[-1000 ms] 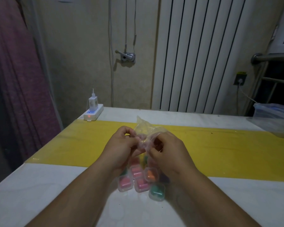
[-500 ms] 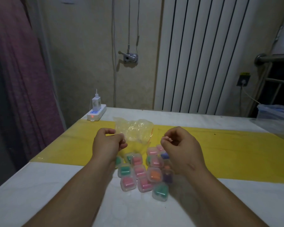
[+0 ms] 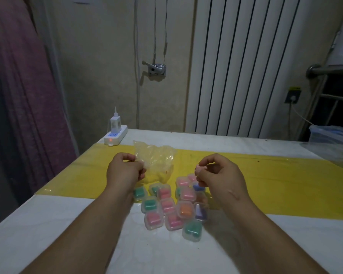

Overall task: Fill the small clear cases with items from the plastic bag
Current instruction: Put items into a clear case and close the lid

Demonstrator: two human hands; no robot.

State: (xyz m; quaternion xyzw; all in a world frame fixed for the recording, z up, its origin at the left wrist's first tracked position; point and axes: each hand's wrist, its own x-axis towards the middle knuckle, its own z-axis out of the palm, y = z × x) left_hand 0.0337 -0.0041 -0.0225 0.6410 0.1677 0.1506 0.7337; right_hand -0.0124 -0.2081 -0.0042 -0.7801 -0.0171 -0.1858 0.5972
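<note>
White table [image 3: 48,224] edge lies left (left hand [image 3: 125,171] pinches plastic bag [image 3: 156,161]).

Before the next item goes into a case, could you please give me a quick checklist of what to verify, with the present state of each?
1. Bag in hand: ok, the left hand grips its near edge.
2. Item ready: ok, the right hand pinches a small pink piece in its fingers.
3. Cases within reach: ok, clustered on the table between both hands.
4. An open, empty case waiting: cannot tell; each one seen already shows colour inside.
5. Items left in the bag: cannot tell, it looks crumpled and nearly flat.
</note>
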